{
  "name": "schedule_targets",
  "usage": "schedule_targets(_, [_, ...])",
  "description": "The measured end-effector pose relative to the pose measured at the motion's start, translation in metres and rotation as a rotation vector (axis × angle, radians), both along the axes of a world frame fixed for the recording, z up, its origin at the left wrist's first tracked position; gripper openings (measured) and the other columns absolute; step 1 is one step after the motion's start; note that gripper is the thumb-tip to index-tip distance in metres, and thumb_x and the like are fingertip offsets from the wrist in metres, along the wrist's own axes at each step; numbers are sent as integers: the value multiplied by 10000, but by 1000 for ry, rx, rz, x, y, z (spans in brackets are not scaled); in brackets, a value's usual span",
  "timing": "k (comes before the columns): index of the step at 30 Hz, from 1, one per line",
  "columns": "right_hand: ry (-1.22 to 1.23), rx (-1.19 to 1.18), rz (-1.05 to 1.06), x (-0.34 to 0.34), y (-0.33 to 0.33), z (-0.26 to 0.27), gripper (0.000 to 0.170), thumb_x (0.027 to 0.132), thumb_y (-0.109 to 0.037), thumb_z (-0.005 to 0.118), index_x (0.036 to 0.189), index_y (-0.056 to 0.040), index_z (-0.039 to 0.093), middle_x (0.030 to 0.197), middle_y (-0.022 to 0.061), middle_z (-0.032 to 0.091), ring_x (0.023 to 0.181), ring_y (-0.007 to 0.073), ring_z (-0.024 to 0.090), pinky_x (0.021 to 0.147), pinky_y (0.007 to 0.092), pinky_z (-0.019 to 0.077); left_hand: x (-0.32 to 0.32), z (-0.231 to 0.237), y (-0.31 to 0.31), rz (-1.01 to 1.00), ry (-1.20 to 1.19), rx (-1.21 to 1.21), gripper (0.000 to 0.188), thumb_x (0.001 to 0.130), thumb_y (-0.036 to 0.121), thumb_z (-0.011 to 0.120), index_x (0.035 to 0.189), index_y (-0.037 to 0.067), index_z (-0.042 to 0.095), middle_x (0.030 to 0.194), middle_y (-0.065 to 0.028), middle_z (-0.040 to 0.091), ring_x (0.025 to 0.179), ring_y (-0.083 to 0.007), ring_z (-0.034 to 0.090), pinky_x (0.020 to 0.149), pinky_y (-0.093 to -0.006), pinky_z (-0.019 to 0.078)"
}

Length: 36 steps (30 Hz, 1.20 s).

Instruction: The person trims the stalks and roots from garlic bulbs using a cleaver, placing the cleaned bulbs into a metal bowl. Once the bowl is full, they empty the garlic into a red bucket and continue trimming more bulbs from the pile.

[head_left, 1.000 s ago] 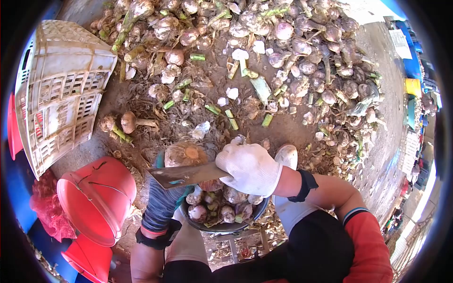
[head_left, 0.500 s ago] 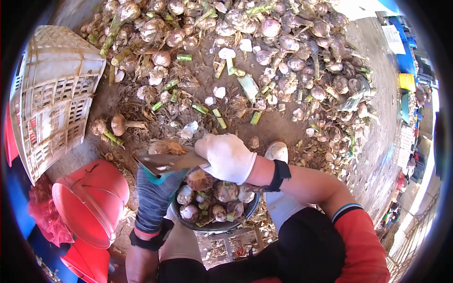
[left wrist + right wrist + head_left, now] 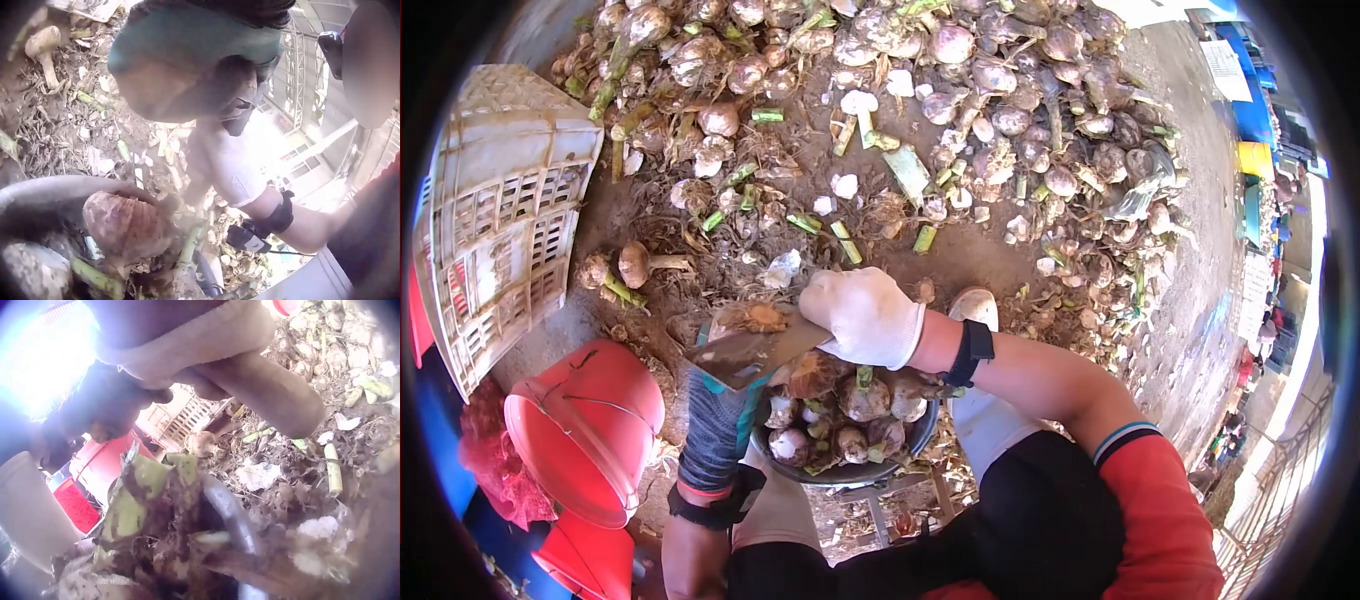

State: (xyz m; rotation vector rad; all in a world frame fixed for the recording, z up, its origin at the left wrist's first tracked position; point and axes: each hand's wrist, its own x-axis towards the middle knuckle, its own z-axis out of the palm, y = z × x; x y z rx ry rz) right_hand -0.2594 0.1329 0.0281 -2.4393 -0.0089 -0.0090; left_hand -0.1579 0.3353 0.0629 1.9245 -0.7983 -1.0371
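In the head view, the right hand [image 3: 862, 315], in a white glove, grips a broad-bladed knife [image 3: 752, 354]. Its blade lies across the left hand [image 3: 718, 400], gloved in grey and teal, whose fingers are mostly covered. A brown bulb with a rooty end [image 3: 750, 318] is held in that left hand, at the blade's far edge. Just below the right hand, a dark bowl [image 3: 832, 479] holds several bulbs and stem pieces [image 3: 864, 398]. The left wrist view shows the teal glove [image 3: 187, 50] above a bulb [image 3: 122, 225] in the bowl.
Many bulbs with stems [image 3: 1010, 95] cover the ground ahead, among cut green stems and peelings. At the left stand a white crate [image 3: 512, 220] and a red bucket [image 3: 590, 430], with red netting [image 3: 495, 450] beside it. Tubs line the far right.
Both hands and the knife have shifted left in the head view, as has the whole scene. The blade has turned to show more of its flat side, and more bulbs show in the bowl.
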Motion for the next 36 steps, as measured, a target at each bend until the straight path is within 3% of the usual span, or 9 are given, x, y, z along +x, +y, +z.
schedule_targets(5, [325,-15,-329,-1,-39,-3,173,850,-196,568,798,-31,576,704,177,607,682,334,641,580,407,518,-16,5,5,508,1436,-328,658,916,537,477,1347,48,387,1255,-151,535,1113,-284,552,944,-426,473])
schedule_targets(6, [333,66,-461,-7,-39,-2,189,858,-191,569,787,-16,575,676,190,598,679,334,642,570,395,518,-16,40,-11,286,744,-291,742,865,553,564,1351,32,358,1229,-149,552,1120,-261,549,960,-401,455])
schedule_targets(9, [246,333,-436,0,-27,6,233,858,-223,602,820,6,601,667,172,609,585,279,636,557,379,500,11,44,-21,226,356,-176,796,586,126,757,1292,13,407,1188,-108,554,1109,-207,548,962,-343,442])
schedule_targets(13, [670,1212,-468,9,-20,58,263,866,-247,654,939,2,606,684,33,609,524,113,577,459,261,469,5,27,-21,319,249,-195,807,600,161,784,1300,8,412,1185,-118,547,1058,-217,564,928,-362,462])
schedule_targets(17, [591,1142,-436,10,-10,45,263,858,-231,668,975,-4,602,688,42,613,534,83,541,470,235,445,14,28,-33,-59,-572,-108,782,644,208,796,1304,18,425,1167,-142,530,947,-243,580,844,-350,489])
schedule_targets(25, [-119,504,-74,5,1,41,327,723,-216,737,928,-1,599,839,155,574,769,345,588,696,409,475,11,1,4,518,1399,-208,648,866,489,601,1343,86,424,1204,-71,556,1100,-214,551,938,-387,469])
schedule_targets(29, [15,424,-41,5,-2,45,265,760,-256,689,835,-20,593,781,148,573,730,357,588,654,415,486,16,-11,23,428,946,-310,533,850,358,640,1262,53,496,1180,-99,556,1085,-224,550,932,-379,458])
schedule_targets(31, [-7,247,-79,7,-10,49,259,801,-294,635,789,-38,595,712,131,571,678,343,596,614,418,500,26,-12,30,-183,-92,-127,461,799,219,684,1188,27,529,1168,-114,553,1045,-204,562,878,-343,478])
schedule_targets(36, [425,-2,-48,3,-33,-1,255,842,-297,570,803,-49,616,720,164,591,685,363,600,622,445,492,5,49,-3,109,158,-184,536,698,193,775,1161,12,575,1122,-143,613,992,-262,620,876,-372,475])
